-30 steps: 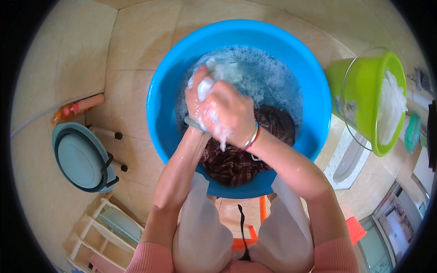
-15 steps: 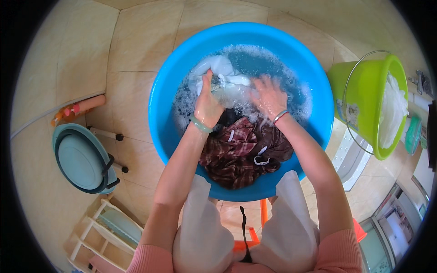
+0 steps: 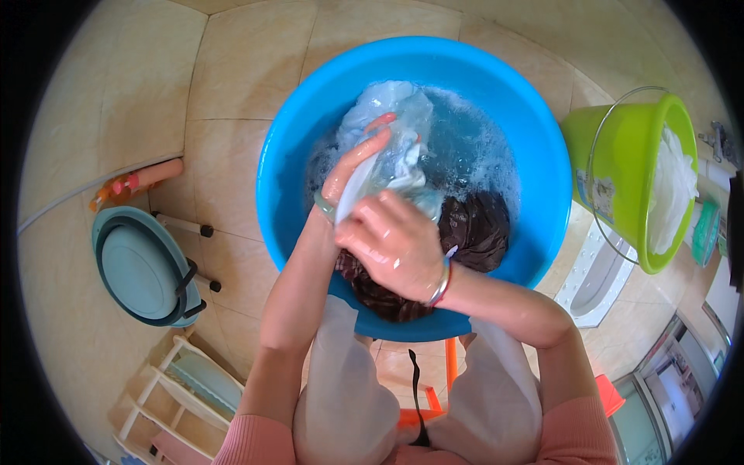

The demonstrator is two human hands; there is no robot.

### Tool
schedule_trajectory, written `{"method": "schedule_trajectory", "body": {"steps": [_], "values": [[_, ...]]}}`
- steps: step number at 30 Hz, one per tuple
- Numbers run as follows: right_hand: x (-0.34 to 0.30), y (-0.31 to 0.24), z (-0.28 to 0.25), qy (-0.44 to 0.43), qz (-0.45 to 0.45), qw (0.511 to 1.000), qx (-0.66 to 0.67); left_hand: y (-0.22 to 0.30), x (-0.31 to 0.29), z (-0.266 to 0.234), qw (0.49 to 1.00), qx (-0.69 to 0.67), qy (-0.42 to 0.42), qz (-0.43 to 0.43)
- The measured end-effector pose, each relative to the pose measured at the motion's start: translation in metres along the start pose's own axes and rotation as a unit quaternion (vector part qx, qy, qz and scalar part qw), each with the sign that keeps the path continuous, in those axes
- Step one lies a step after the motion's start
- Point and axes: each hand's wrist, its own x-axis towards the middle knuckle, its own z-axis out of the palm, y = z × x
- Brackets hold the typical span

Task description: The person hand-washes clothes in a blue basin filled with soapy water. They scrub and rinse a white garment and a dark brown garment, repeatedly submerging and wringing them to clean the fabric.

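A large blue tub [image 3: 546, 232] of sudsy water stands before me between my knees. Over its left half, a wet white garment [image 3: 397, 101] is bunched and partly lifted from the water. My left hand [image 3: 350, 172] is closed around its left side, with some fingers hidden by folds of cloth. Crossing in front, my right hand [image 3: 394, 242] is curled on the garment's near part, against the left wrist and palm; it is slightly blurred. Dark brown clothing [image 3: 477, 232] lies heaped in the tub's near part, partly behind my right hand and forearm.
A green bucket [image 3: 624, 186] with a wire handle and a white plastic bag stands to the right, beside a white squat toilet pan [image 3: 597, 275]. At left are stacked folding basins [image 3: 136, 275] and a cream rack [image 3: 167, 387]. An orange stool [image 3: 451, 364] shows between my legs.
The white garment has been raised and bunched up in my hands. My right hand has moved left and nearer, from the water onto the cloth. The dark clothing has shifted.
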Motion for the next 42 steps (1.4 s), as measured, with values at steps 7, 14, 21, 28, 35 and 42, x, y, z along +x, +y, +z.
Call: {"method": "schedule_trajectory", "body": {"steps": [7, 14, 21, 28, 35, 42], "values": [[0.026, -0.014, 0.019, 0.062, -0.086, 0.994, -0.023, -0.002, 0.017, -0.036, 0.996, 0.015, -0.085, -0.011], [0.033, 0.042, 0.025, 0.121, -0.016, 0.990, 0.074, -0.028, -0.005, 0.026, 0.971, -0.018, 0.160, 0.176], [-0.016, 0.164, 0.021, 0.016, 0.389, 0.919, -0.054, -0.043, 0.016, 0.009, 0.952, 0.134, 0.230, 0.151], [-0.049, 0.182, 0.023, -0.136, 0.291, 0.915, -0.245, -0.045, 0.045, -0.070, 0.988, 0.048, 0.089, 0.119], [-0.015, 0.190, 0.027, -0.048, 0.456, 0.884, -0.094, -0.051, 0.052, -0.036, 0.966, 0.114, 0.219, 0.077], [-0.007, 0.019, 0.004, -0.011, 0.059, 0.998, -0.013, -0.006, 0.009, -0.003, 0.998, -0.060, 0.006, -0.002]]}}
